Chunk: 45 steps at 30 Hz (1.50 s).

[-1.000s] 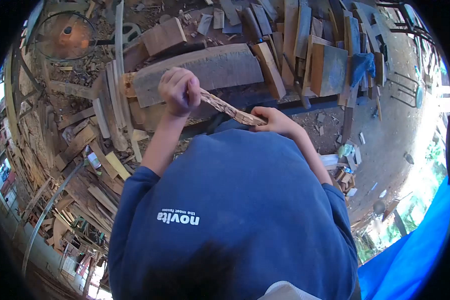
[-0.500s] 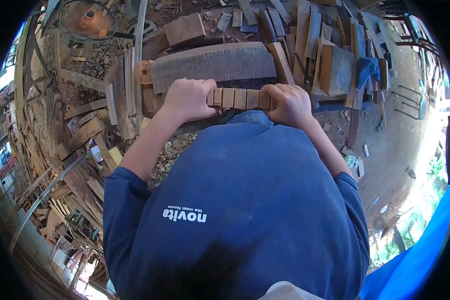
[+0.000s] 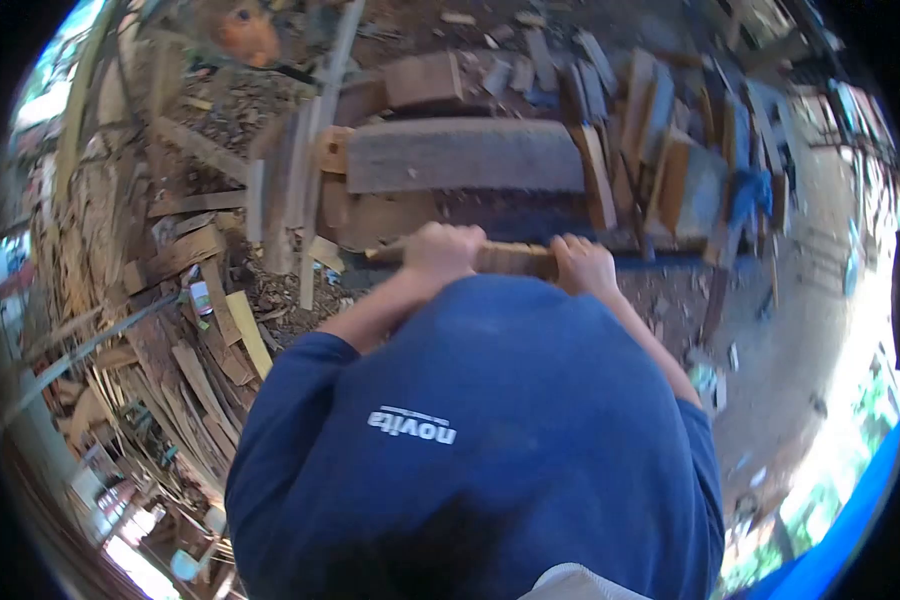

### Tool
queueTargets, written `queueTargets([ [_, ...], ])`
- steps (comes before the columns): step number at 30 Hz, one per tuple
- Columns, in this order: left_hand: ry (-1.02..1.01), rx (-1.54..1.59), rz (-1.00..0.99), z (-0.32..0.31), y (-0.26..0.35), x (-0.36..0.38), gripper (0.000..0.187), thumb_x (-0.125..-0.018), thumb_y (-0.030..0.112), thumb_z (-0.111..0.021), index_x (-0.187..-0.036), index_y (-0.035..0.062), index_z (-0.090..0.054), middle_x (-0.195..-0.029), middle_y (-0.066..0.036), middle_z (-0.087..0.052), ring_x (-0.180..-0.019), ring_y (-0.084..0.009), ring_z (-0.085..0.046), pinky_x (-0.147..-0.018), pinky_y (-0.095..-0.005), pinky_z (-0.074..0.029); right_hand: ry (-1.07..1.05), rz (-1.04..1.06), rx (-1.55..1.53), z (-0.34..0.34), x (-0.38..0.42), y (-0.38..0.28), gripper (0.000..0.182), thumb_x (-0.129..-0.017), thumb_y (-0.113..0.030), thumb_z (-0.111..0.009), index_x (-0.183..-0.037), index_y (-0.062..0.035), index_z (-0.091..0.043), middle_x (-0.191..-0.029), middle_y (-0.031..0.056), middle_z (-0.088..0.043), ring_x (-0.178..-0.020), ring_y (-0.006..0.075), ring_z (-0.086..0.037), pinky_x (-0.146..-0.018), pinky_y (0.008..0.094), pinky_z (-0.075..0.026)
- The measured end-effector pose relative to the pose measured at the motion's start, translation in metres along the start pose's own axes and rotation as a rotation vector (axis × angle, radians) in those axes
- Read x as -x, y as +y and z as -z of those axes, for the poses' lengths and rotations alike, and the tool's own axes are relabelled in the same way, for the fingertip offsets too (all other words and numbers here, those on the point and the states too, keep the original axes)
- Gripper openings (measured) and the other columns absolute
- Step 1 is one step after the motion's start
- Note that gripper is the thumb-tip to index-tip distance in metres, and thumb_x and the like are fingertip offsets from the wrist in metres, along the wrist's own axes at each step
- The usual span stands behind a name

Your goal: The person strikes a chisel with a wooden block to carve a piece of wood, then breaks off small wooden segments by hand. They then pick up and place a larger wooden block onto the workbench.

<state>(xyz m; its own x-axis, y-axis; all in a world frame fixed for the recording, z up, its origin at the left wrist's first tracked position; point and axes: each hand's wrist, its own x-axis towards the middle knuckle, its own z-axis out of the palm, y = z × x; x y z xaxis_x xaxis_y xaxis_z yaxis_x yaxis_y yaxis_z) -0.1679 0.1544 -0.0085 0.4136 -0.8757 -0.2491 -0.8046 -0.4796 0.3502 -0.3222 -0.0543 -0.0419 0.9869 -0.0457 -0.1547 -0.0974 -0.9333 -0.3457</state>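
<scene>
A row of several small wooden blocks [image 3: 518, 259] lies between my hands, partly hidden by my fingers and the blue shirt. At the row's left end my left hand [image 3: 443, 250] is closed round the blocks. My right hand [image 3: 583, 266] grips the opposite end, its fingers bent over the wood. Just beyond the hands is a broad, weathered grey board [image 3: 465, 157], its far edge slightly curved. Slight blur keeps the separate blocks from showing clearly.
Stacked offcuts and thick planks [image 3: 692, 185] stand at the right, with a blue cloth [image 3: 746, 195] among them. Scrap wood [image 3: 195, 385] is heaped at the left, near a metal bar [image 3: 100, 345]. An orange fan-like object [image 3: 249, 38] is at the upper left.
My hands and the row of blocks have come closer to my body, away from the grey board. The view has shifted, and the shirt now hides more of the blocks.
</scene>
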Motion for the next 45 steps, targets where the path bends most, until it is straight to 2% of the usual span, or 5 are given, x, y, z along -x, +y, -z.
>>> queueTargets([
  [14, 0.174, 0.526, 0.048, -0.052, -0.025, 0.039, 0.028, -0.075, 0.038, -0.071, -0.083, 0.0122, -0.065, -0.073, -0.010, -0.068, -0.070, -0.0326, -0.067, -0.063, -0.0438, -0.052, 0.007, 0.541, -0.300, 0.020, -0.026, 0.015, 0.020, -0.065, -0.019, -0.072, -0.078, -0.0091, -0.061, -0.068, 0.0113, -0.063, -0.066, 0.0308, -0.065, -0.059, 0.0417, -0.049],
  [21, 0.319, 0.812, 0.609, -0.039, -0.024, 0.030, 0.045, -0.075, 0.046, -0.076, -0.097, 0.0083, -0.067, -0.089, -0.016, -0.070, -0.085, -0.0328, -0.068, -0.076, -0.0391, -0.053, -0.002, -0.299, -0.531, -0.001, -0.037, 0.031, 0.039, -0.070, -0.027, -0.082, -0.096, -0.0058, -0.063, -0.078, 0.0089, -0.066, -0.074, 0.0238, -0.066, -0.068, 0.0375, -0.052],
  [27, 0.479, 1.218, 0.558, -0.039, -0.046, -0.006, 0.056, -0.077, 0.019, -0.077, -0.121, -0.0024, -0.050, -0.108, -0.013, -0.063, -0.098, -0.0231, -0.062, -0.089, -0.0367, -0.048, 0.244, -0.689, -1.249, 0.015, -0.058, 0.026, 0.048, -0.081, -0.017, -0.074, -0.118, -0.0025, -0.048, -0.091, 0.0054, -0.057, -0.079, 0.0158, -0.058, -0.065, 0.0309, -0.048],
  [40, 0.116, 2.395, 0.021, 0.020, -0.035, -0.004, 0.066, -0.080, 0.018, -0.045, -0.145, 0.0064, -0.038, -0.135, -0.013, -0.053, -0.117, -0.0244, -0.058, -0.097, -0.0409, -0.047, -0.084, -0.437, -2.303, 0.064, -0.104, -0.033, 0.051, -0.093, -0.031, -0.044, -0.125, 0.0083, -0.049, -0.125, 0.0221, -0.057, -0.112, 0.0311, -0.059, -0.097, 0.0421, -0.048],
  [45, 0.178, 2.098, 0.220, 0.007, -0.008, -0.012, 0.063, -0.085, 0.012, -0.049, -0.147, 0.0106, -0.034, -0.134, -0.008, -0.051, -0.126, -0.0200, -0.049, -0.104, -0.0366, -0.041, -0.042, -0.254, -1.625, 0.012, -0.123, -0.080, 0.054, -0.102, -0.037, -0.033, -0.141, -0.0001, -0.037, -0.137, 0.0182, -0.047, -0.126, 0.0285, -0.048, -0.104, 0.0387, -0.041],
])
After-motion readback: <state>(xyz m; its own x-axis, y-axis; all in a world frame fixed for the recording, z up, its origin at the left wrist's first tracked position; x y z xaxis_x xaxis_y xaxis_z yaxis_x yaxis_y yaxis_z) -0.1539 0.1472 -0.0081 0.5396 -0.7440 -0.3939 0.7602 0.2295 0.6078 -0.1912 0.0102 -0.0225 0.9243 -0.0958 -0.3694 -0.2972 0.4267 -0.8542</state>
